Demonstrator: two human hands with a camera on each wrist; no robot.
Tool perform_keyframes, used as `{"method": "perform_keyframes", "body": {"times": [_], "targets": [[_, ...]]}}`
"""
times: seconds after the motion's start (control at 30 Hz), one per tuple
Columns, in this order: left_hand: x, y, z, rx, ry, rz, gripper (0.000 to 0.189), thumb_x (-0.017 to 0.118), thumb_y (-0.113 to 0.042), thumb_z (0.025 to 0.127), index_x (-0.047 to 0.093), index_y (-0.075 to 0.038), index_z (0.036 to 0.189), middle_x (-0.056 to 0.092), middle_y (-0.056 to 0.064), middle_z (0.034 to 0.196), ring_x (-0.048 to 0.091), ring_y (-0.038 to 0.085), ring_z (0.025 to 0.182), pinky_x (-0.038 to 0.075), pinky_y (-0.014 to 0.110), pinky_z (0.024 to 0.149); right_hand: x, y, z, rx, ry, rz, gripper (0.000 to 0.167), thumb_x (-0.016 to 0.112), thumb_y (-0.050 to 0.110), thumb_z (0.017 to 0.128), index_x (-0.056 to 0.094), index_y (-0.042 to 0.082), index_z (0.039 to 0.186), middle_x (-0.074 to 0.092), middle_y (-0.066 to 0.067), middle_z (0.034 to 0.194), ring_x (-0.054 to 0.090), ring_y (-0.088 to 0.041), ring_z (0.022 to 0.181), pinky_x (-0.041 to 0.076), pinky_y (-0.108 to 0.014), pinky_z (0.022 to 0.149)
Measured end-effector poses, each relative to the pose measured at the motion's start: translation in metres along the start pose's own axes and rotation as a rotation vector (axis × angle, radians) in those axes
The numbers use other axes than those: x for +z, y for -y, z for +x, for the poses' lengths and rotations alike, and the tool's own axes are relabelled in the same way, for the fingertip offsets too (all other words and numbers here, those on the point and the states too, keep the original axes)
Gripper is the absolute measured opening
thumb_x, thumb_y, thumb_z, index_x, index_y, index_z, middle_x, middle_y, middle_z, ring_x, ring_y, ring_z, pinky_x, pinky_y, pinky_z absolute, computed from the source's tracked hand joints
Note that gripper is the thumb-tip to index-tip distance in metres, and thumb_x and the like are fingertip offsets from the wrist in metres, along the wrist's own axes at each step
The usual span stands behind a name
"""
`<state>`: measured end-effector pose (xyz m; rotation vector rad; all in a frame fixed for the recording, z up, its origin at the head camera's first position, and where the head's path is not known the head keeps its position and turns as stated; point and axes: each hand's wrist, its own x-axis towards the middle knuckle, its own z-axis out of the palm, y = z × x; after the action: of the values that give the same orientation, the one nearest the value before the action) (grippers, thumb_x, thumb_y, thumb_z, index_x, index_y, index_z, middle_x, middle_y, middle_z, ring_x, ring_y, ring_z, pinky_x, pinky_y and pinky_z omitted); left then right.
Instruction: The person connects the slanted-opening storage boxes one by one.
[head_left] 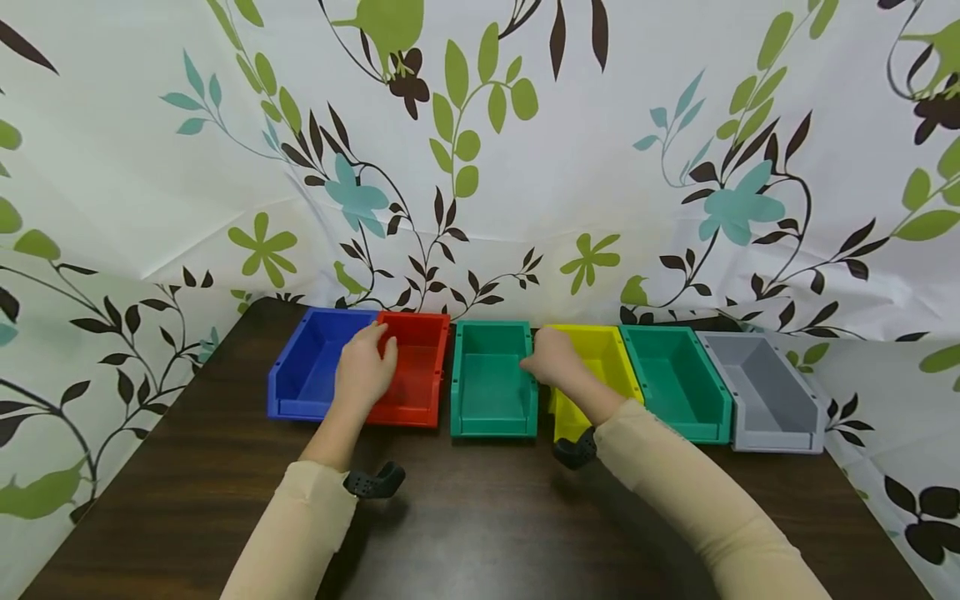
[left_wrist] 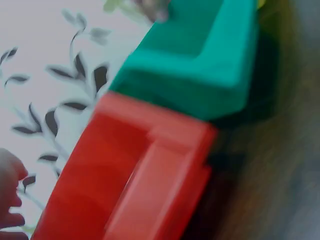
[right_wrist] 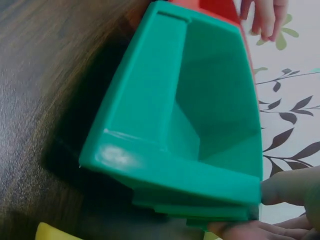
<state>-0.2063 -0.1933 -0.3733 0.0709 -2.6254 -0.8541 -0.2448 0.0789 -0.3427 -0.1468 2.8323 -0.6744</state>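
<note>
My left hand (head_left: 366,367) hovers over the seam between the blue bin (head_left: 303,408) and the red bin (head_left: 408,414), its fingers loosely bent around nothing. In the left wrist view, the fingers (left_wrist: 7,195) show at the left, apart from the red bin (left_wrist: 150,180). With thumb and fingers, my right hand (head_left: 557,360) pinches the right wall of the middle green bin (head_left: 493,423). The right wrist view has the thumb (right_wrist: 287,187) against that green bin's wall (right_wrist: 185,175), other fingers below it. Its forearm covers part of the yellow bin (head_left: 600,342).
Right of the yellow bin stand a second green bin (head_left: 678,392) and a grey bin (head_left: 772,400). All the bins line the back of a dark wooden table (head_left: 480,517). Behind them hangs a white leaf-patterned cloth (head_left: 525,167). A narrow gap separates the red and middle green bins.
</note>
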Motion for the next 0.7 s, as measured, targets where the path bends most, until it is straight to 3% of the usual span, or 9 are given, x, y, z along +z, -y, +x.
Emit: {"method": "perform_keyframes", "body": {"times": [0.07,0.13,0.27,0.33,0.4,0.43,0.5,0.6,0.7], "targets": [[-0.007,0.009,0.007,-0.035,0.023,0.047,0.042,0.052,-0.017,0.093,0.055,0.007,0.127,0.053,0.027,0.132,0.050,0.042,0.122,0.041,0.053,0.102,0.000,0.002,0.000,-0.006,-0.012,-0.008,0.028,0.063,0.012,0.085,0.045,0.008,0.064,0.038,-0.002,0.056,0.046,-0.018,0.051,0.038,-0.022,0.046],[-0.012,0.019,0.013,-0.107,0.106,0.027,0.046,0.052,-0.019,0.094,0.051,0.009,0.130,0.051,0.029,0.133,0.048,0.043,0.124,0.040,0.054,0.102,0.000,0.003,0.000,0.000,-0.017,0.007,0.028,0.062,0.010,0.085,0.045,0.009,0.062,0.038,-0.002,0.056,0.046,-0.018,0.050,0.038,-0.021,0.045],[-0.016,0.040,0.017,-0.314,0.277,-0.166,0.056,0.052,-0.027,0.096,0.041,0.008,0.138,0.044,0.029,0.139,0.044,0.043,0.128,0.040,0.053,0.102,0.003,0.003,0.001,0.028,-0.010,0.104,0.038,0.061,0.008,0.085,0.037,0.011,0.056,0.031,0.001,0.050,0.042,-0.015,0.043,0.038,-0.021,0.041],[-0.017,0.047,0.017,-0.394,0.321,-0.261,0.059,0.053,-0.030,0.096,0.038,0.006,0.141,0.041,0.027,0.143,0.043,0.041,0.130,0.039,0.052,0.104,0.006,0.000,0.002,0.027,-0.013,0.166,0.029,0.060,0.008,0.085,0.046,0.006,0.060,0.040,-0.003,0.054,0.046,-0.015,0.045,0.043,-0.021,0.042],[-0.017,0.050,0.015,-0.449,0.339,-0.338,0.062,0.053,-0.033,0.095,0.036,0.003,0.143,0.039,0.025,0.145,0.041,0.040,0.132,0.038,0.052,0.106,0.006,-0.004,0.004,0.016,-0.015,0.232,0.015,0.059,0.007,0.086,0.059,-0.003,0.076,0.055,-0.012,0.068,0.050,-0.015,0.051,0.048,-0.022,0.046],[-0.017,0.051,0.015,-0.467,0.344,-0.369,0.063,0.053,-0.034,0.095,0.035,0.001,0.144,0.037,0.024,0.147,0.039,0.039,0.133,0.037,0.052,0.107,0.005,-0.007,0.004,0.009,-0.014,0.264,0.017,0.058,0.007,0.087,0.062,-0.008,0.091,0.060,-0.018,0.082,0.051,-0.015,0.054,0.050,-0.023,0.049],[-0.016,0.051,0.015,-0.502,0.347,-0.420,0.064,0.054,-0.037,0.095,0.034,-0.002,0.146,0.034,0.022,0.149,0.035,0.038,0.136,0.034,0.052,0.109,0.003,-0.011,0.005,-0.004,-0.010,0.325,0.038,0.056,0.008,0.088,0.055,-0.012,0.120,0.059,-0.026,0.114,0.051,-0.015,0.057,0.052,-0.024,0.054],[-0.014,0.050,0.013,-0.545,0.326,-0.494,0.064,0.054,-0.038,0.095,0.032,-0.007,0.147,0.031,0.018,0.152,0.031,0.036,0.139,0.030,0.051,0.111,-0.002,-0.014,0.005,-0.002,0.015,0.420,0.046,0.055,0.009,0.089,0.048,-0.012,0.130,0.054,-0.026,0.121,0.048,-0.015,0.056,0.050,-0.023,0.056],[-0.011,0.050,0.012,-0.565,0.291,-0.550,0.064,0.054,-0.038,0.094,0.033,-0.010,0.147,0.030,0.016,0.153,0.029,0.034,0.141,0.028,0.050,0.113,-0.007,-0.015,0.005,0.007,0.038,0.485,0.048,0.056,0.010,0.090,0.046,-0.011,0.132,0.053,-0.026,0.121,0.055,-0.018,0.066,0.054,-0.025,0.062]]}}
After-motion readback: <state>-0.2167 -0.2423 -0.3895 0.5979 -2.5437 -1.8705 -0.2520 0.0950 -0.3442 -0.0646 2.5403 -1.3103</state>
